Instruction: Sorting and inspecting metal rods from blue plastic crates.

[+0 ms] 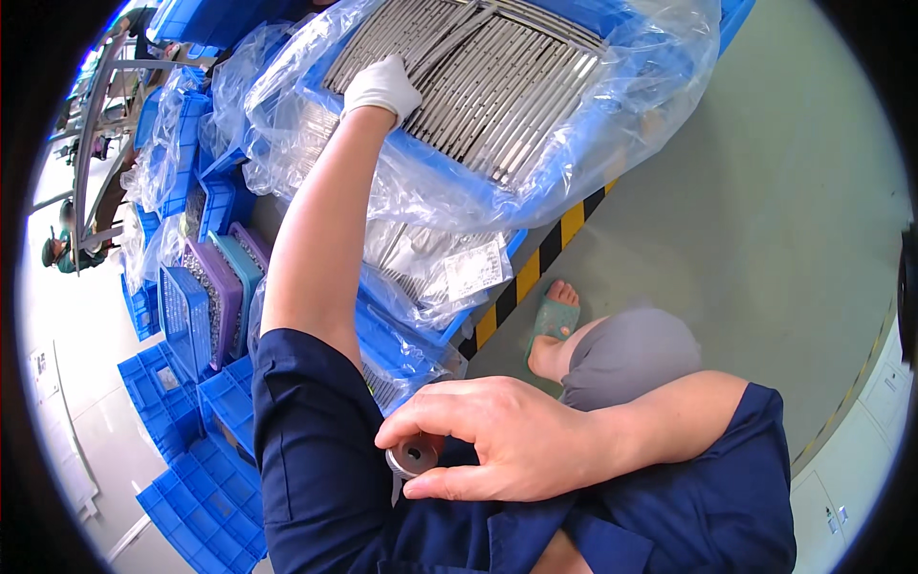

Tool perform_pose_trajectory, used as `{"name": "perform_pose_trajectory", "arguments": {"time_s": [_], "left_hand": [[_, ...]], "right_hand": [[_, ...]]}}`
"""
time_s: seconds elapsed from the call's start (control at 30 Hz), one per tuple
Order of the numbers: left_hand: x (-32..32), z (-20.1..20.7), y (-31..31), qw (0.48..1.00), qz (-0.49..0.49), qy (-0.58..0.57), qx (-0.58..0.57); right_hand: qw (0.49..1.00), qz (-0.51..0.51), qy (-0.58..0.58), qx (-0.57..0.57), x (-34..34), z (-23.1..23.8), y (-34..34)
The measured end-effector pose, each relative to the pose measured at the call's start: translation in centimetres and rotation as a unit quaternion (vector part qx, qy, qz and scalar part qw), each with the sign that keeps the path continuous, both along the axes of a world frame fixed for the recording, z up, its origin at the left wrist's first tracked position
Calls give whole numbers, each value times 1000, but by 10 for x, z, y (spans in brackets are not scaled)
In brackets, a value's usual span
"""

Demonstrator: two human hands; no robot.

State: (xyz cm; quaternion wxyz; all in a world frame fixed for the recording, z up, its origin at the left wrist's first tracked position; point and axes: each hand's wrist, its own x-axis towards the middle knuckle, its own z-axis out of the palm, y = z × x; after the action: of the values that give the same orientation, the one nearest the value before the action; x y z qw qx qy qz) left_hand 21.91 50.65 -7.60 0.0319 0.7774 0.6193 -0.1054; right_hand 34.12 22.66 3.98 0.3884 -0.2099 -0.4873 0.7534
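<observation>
My left hand [382, 88], in a white glove, reaches to the near left part of a blue crate lined with clear plastic [478, 203]. It looks closed against the slim metal rods [516, 86] lying side by side there; its fingertips are hidden, so I cannot make out what they grip. A few rods [449, 43] lie askew across the others, close to this hand. Near my body, my bare right hand [516, 440] curls its thumb and fingers around a small round metal piece [413, 456] with a dark hole in its end.
Below the crate sits another bagged blue crate [421, 277] with a white label sheet [473, 271]. Blue bins [206, 497] and a purple basket [212, 297] crowd the left. Black-and-yellow floor tape [526, 277] runs beside the crates. Another person [72, 251] is far left.
</observation>
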Motion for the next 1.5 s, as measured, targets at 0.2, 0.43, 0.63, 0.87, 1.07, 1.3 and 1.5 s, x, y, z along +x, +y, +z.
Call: {"name": "perform_pose_trajectory", "arguments": {"time_s": [0.2,0.43,0.63,0.87,1.07,1.3,1.5], "left_hand": [[14,-3,2,999,50,10,-2],[6,4,-4,997,22,-25,63],[-61,54,-45,967,-154,-98,176],[-139,170,-173,916,-391,-13,84],[-164,194,-322,935,-335,-95,-63],[-189,178,-454,950,-232,-204,-52],[-194,117,-526,879,212,-378,198]], "right_hand": [[1000,-17,-8,7,0,-3,0],[999,-37,-5,-7,-5,-1,2],[980,-20,88,-176,-4,-1,17],[952,-240,-162,101,-18,9,47],[880,423,-138,-167,-111,-2,-32],[746,523,-109,-398,-149,-12,-151],[832,383,-66,-396,-141,-32,-153]]}}
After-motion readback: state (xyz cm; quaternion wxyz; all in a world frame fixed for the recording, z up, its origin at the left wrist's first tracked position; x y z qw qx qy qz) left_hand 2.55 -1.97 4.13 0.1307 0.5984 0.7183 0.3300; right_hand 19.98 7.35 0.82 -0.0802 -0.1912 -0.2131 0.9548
